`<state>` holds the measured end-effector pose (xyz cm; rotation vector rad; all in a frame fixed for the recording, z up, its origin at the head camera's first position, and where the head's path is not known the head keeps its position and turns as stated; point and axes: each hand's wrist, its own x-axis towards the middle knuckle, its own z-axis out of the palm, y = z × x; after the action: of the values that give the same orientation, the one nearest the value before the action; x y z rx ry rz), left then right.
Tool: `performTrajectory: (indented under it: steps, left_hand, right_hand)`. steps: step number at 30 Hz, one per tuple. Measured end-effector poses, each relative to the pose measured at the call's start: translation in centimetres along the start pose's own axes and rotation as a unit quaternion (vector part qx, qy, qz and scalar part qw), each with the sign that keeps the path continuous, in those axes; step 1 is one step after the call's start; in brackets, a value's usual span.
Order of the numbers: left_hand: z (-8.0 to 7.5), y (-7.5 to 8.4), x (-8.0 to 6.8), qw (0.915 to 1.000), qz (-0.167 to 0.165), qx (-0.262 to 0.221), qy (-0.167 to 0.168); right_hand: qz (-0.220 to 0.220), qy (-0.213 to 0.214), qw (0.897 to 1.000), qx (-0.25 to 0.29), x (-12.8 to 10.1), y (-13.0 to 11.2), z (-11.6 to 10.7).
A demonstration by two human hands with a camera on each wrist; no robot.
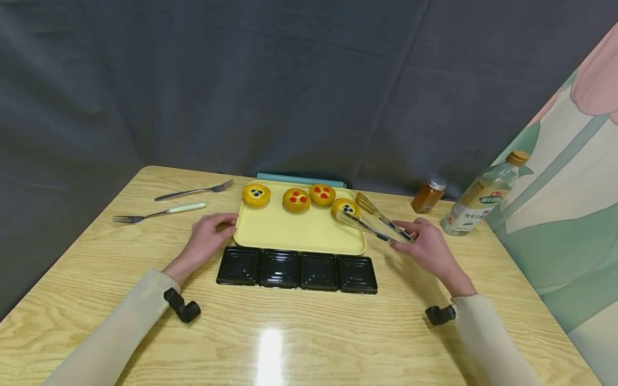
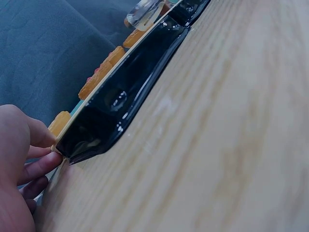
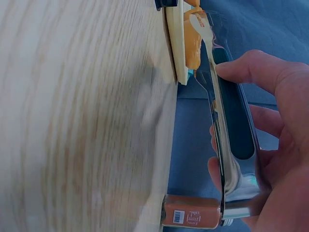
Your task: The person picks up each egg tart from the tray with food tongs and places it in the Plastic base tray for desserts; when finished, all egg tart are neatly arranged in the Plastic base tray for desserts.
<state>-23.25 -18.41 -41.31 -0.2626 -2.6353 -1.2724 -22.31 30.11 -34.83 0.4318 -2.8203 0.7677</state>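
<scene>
1. Gripping metal tongs in the right hand, between 3 and 4 o'clock of a yellow tray, with thumb on a dark handle pad and fingers on the far side.
2. Holding the tongs with both arms spread apart, one tip at 6 o'clock of a blue-dotted tart, the other at its 2 o'clock; impossible to tell whether touching it.
3. Pinching the rim of the tray at 9 o'clock with the left hand, with fingertips close together in the left wrist view.
4. Seen on the tray: that tart, between 2 and 3 o'clock; a second blue-dotted one at 10; two red-dotted ones just beside each other, the first near 12, the second near 1.
5. Lined up just beside the tray at 6 o'clock: four black dishes, square and in one row.
6. Laid out from the left hand: a pale-handled fork at 10 o'clock, an all-metal fork just short of 12.
7. Standing beyond the right hand on the wooden table: an amber jar at 12 o'clock, a clear bottle at 2.
8. Stretched behind the tray at 12 o'clock: a teal bar, backed by a dark curtain.
</scene>
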Motion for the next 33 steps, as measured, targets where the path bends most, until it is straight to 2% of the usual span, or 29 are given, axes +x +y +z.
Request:
performTrajectory:
  steps: [14, 25, 33]
  left_hand:
    - [0.1, 0.1, -0.1, 1.0000, 0.000, -0.004, -0.002]
    - [0.1, 0.1, -0.1, 1.0000, -0.001, -0.006, -0.003]
    - [0.0, 0.1, -0.1, 1.0000, 0.002, -0.009, -0.003]
  right_hand:
    - [-0.007, -0.009, 1.000, 0.005, 0.4, 0.2, 0.6]
    - [-0.018, 0.010, 1.000, 0.008, -0.2, 0.0, 0.6]
    - [-0.032, 0.036, 0.999, 0.003, -1.2, -0.7, -0.2]
